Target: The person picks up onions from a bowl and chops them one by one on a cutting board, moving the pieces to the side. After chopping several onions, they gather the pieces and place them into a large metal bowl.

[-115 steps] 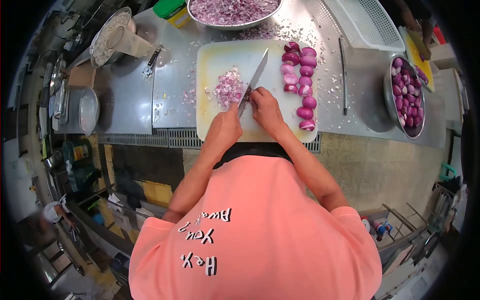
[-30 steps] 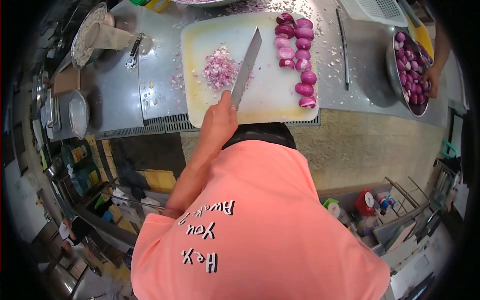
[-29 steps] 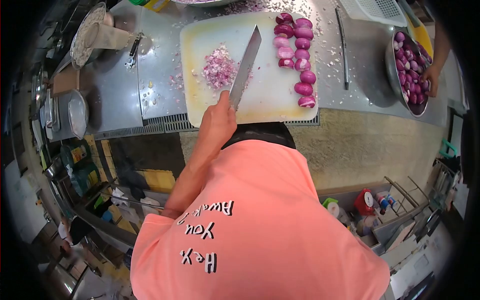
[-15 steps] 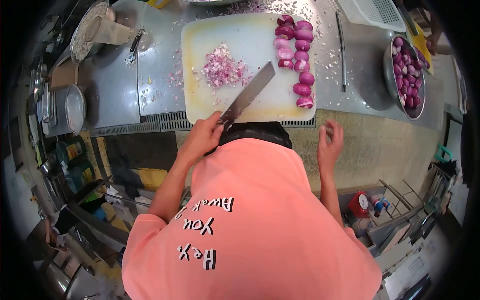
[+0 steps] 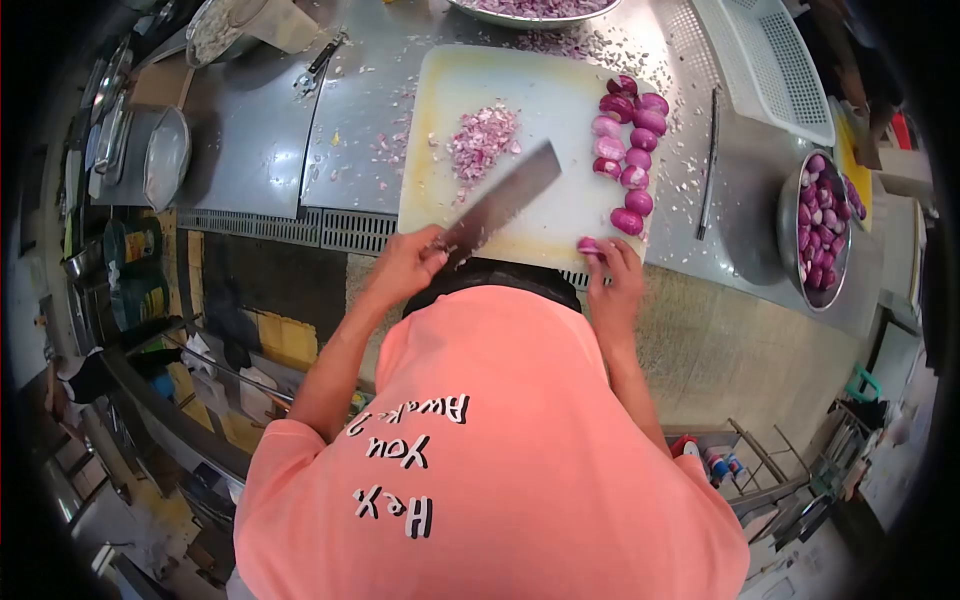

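My left hand [image 5: 405, 265] is closed round the handle of a cleaver [image 5: 510, 195], its broad blade slanting up and right over the white cutting board [image 5: 540, 85]. Left of the blade lies a small heap of chopped red onion [image 5: 484, 138]. At the board's near right edge, my right hand [image 5: 615, 280] pinches a small peeled red onion [image 5: 588, 246] between thumb and fingers. Just beyond that hand, peeled red onions [image 5: 639, 158] stand in two rows along the board's right side.
A steel bowl [image 5: 845, 262] of red onions sits on the right, near a white plastic basket [image 5: 775, 75]. A dark rod [image 5: 709, 170] lies beside the board. Chopped onion fills a bowl [image 5: 535, 20] at the back. Further left are a peeler-like tool [image 5: 320, 64] and a metal dish [image 5: 167, 160].
My right hand has moved from beside the board to its near edge and taken hold of an onion from the row's near end. The whole view has shifted; the left hand keeps the cleaver.
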{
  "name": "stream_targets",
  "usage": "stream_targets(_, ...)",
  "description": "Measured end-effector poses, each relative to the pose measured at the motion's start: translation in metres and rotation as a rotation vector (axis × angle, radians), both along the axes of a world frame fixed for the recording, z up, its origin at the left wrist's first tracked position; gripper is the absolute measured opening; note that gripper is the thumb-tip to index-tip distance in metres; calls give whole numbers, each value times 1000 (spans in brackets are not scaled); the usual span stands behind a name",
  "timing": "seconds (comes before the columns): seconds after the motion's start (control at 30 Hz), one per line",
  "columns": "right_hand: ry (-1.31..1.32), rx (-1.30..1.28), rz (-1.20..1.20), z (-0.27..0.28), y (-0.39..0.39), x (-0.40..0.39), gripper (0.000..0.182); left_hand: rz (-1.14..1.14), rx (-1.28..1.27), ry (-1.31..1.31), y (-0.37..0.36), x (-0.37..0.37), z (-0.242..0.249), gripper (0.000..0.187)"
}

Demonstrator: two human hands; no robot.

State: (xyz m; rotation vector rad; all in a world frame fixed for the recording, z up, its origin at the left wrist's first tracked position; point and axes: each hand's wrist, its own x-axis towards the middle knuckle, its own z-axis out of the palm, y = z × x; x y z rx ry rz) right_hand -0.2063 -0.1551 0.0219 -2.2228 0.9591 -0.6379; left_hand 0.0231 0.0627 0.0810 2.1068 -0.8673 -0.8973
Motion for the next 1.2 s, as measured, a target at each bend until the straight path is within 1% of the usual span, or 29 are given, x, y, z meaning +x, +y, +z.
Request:
stream_targets(0.03, -43, -1, 48, -1, 2, 14, 22, -1, -1, 0, -5, 6, 4, 18)
stream_targets(0.1, -99, -13, 143, -2, 1, 48, 20, 111, 160, -102, -18, 16, 7, 21)
stream_targets(0.13, -115, -23, 189, -2, -1, 70, 19, 114, 92, -193, -24, 18, 10, 23)
stream_targets(0.2, -141, -106, 265, -2, -7, 109, 19, 121, 68, -219, -37, 17, 27, 24)
stream_targets(0.23, -142, -110, 264, 1, -10, 121, 19, 131, 53, -238, -42, 14, 32, 25)
stream_targets(0.3, -2, -55, 372, 11, -18, 144, 18, 130, 46, -284, -55, 4, 21, 27)
stream_targets(0.33, -8, -56, 373, 14, -21, 150, 18, 129, 47, -323, -59, -1, 17, 30)
stream_targets(0.37, 50, -63, 405, 16, -23, 154, 18, 133, 48, -326, -63, -1, 14, 30)
stream_targets(0.4, 111, -71, 437, 18, -25, 157, 19, 91, 71, -320, -69, 0, 12, 29)
stream_targets(0.43, 112, -70, 439, 18, -25, 158, 19, 46, 93, -312, -72, 1, 12, 28)
stream_targets(0.47, 123, -109, 468, 18, -26, 160, 21, 42, 88, -310, -71, -1, 14, 28)
stream_targets(0.53, 139, -141, 502, 19, -27, 156, 22, 112, -4, -318, -62, -9, 26, 18)
stream_targets(0.6, 172, -129, 513, 21, -25, 161, 25, 96, 19, -358, -67, -10, 3, 15)
stream_targets(0.63, 170, -121, 516, 20, -23, 161, 25, 75, 40, -383, -70, -11, -1, 13)
stream_targets(0.67, 164, -124, 524, 18, -23, 161, 26, 85, 26, -311, -71, -8, -4, 14)
stream_targets(0.7, 157, -132, 526, 18, -25, 161, 26, 80, 24, -309, -70, -8, 8, 14)
stream_targets(0.77, 148, -142, 513, 17, -26, 156, 27, 102, 108, -191, -64, -9, 32, 15)
stream_targets(0.8, 126, -149, 512, 17, -25, 158, 27, 98, 110, -198, -66, -10, 24, 15)
stream_targets(0.87, 122, -138, 510, 18, -24, 162, 26, 73, 73, -322, -68, -13, -2, 16)
stream_targets(0.9, 137, -132, 513, 18, -24, 159, 26, 70, 80, -316, -67, -12, 1, 16)
stream_targets(0.97, 125, -158, 513, 11, -25, 158, 26, 100, 78, -203, -75, -4, 18, 18)
stream_targets(1.0, 106, -183, 518, 11, -26, 158, 26, 92, 146, -203, -73, -7, 32, 19)
stream_targets(1.1, 109, -148, 509, 11, -26, 158, 26, 118, 110, -230, -73, -14, 14, 24)
stream_targets(1.17, 87, -151, 510, 9, -23, 156, 25, 94, 96, -234, -77, -5, 2, 24)
stream_targets(1.2, 62, -168, 509, 9, -25, 155, 25, 73, 68, -243, -83, -2, 4, 24)
